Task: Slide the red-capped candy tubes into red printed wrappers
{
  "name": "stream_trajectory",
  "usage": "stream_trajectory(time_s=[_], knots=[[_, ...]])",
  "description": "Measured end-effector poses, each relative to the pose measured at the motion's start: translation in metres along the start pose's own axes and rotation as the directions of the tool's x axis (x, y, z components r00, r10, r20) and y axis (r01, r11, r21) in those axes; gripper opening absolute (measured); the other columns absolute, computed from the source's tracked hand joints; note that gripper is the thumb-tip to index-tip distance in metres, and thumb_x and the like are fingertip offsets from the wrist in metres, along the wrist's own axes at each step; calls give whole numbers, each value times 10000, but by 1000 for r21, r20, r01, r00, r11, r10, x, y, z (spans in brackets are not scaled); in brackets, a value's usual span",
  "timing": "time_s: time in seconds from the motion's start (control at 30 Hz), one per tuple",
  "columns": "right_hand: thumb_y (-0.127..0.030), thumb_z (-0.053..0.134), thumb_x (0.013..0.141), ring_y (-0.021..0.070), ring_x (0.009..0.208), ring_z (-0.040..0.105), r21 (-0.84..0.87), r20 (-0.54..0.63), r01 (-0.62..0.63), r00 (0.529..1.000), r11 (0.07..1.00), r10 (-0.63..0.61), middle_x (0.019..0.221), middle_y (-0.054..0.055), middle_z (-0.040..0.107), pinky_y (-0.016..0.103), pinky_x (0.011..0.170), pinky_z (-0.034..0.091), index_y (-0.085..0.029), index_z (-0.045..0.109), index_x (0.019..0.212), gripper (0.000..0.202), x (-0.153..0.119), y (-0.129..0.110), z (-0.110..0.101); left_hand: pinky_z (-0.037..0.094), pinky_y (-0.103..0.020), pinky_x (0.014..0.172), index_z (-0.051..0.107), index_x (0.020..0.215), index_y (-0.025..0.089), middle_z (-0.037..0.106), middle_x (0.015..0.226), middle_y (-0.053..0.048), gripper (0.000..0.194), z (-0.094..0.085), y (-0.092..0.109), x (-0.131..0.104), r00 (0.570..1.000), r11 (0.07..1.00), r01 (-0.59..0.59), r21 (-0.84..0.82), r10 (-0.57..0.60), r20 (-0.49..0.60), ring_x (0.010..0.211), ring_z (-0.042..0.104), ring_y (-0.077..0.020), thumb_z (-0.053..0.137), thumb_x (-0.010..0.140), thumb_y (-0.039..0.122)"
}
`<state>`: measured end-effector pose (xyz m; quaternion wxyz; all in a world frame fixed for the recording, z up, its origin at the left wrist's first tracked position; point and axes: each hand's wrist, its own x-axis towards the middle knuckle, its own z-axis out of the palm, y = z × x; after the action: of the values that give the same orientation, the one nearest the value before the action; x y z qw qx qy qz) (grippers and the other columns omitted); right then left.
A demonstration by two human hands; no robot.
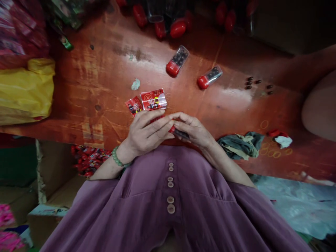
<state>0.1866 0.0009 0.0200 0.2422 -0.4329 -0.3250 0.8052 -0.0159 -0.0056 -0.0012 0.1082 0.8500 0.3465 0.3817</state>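
A red-capped capsule [181, 133] is lying between the two hands, just in front of the purple top and near the front edge of the wooden surface [110, 87]. Its long axis is running mostly crosswise, slanting so that the red end is pointing toward the left hand [145, 133] and the clear end is reaching under the right hand [195, 132]. Both hands are sitting about equally near, their fingertips meeting over it. The right hand is curling, nearly closed, around the clear part; the left hand is bending its fingers together at the red end, though how firmly it is gripping is hard to tell. Something red is also showing beneath the left fingers, mostly hidden.

The capsule is looking smooth, with dark contents showing through its clear wall. Red printed wrappers [154, 99] are lying just beyond the left hand, while two similar filled capsules [177, 61] [210, 77] are resting farther off, their red ends facing left and nearer the person
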Motion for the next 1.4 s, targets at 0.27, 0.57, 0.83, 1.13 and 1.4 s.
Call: stream_trajectory(time_s=[0.27,0.57,0.83,1.13,1.4], knots=[[-442,548,948,99,629,477,-383,-62,250,954,889,-294,775,-22,559,231,595,419,-231,583,1134,284,-9,-2,16,565,-324,835,654,1171,239,692,1194,-101,472,-10,38,-6,471,10,626,-780,-802,368,1015,685,-202,716,798,523],[-374,424,1007,138,786,630,-669,93,423,863,611,-496,899,18,665,281,765,521,-229,527,1212,271,2,2,22,489,-223,631,768,794,172,701,699,-7,278,-1,44,15,246,-345,528,-776,-812,529,617,565,-85,847,670,407],[-322,460,1002,166,969,664,-636,71,377,898,673,-435,1157,89,666,342,886,559,-196,448,1361,380,-7,2,14,516,-239,637,779,770,199,727,721,-10,275,7,34,12,270,-234,544,-806,-860,432,625,606,-103,848,653,438],[-334,387,1016,227,1192,629,-844,169,446,749,299,-641,1288,159,629,425,1007,548,-192,291,1489,503,6,26,11,560,-343,854,786,844,231,768,845,-16,288,16,27,14,295,-156,540,-827,-885,359,773,684,-164,842,658,443],[-309,437,1009,194,1201,627,-722,131,490,790,489,-599,1323,116,631,374,1018,539,-204,425,1396,401,3,15,12,550,-300,782,775,723,214,743,710,-10,309,10,23,18,314,-261,483,-836,-840,443,684,663,-138,869,599,481]])
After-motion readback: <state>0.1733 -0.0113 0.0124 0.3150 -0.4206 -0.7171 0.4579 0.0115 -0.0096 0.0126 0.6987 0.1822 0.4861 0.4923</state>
